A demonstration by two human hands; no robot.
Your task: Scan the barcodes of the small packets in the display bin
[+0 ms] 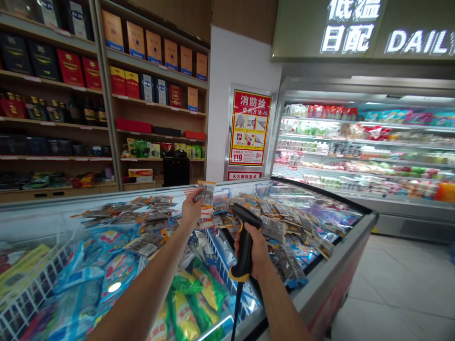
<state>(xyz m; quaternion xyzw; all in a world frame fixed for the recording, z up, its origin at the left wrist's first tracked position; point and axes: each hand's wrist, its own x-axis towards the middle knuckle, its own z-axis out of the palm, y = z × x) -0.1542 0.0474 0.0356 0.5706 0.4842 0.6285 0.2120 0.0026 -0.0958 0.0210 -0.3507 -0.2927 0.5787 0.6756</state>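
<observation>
My left hand (192, 208) is stretched out over a chest freezer (330, 265) and pinches a small clear food packet (206, 193), lifted above the heap of similar packets (273, 222). My right hand (254, 251) is wrapped round the grip of a black and yellow barcode scanner (244, 237), whose head points up toward the lifted packet. The scanner's cord hangs down below my wrist.
Blue and green bagged goods (117, 270) fill the freezer's near side behind white wire dividers (31, 293). Wooden shelves of boxed goods (149, 85) line the back wall. A lit open cooler (362, 147) stands on the right, with tiled floor (401, 293) before it.
</observation>
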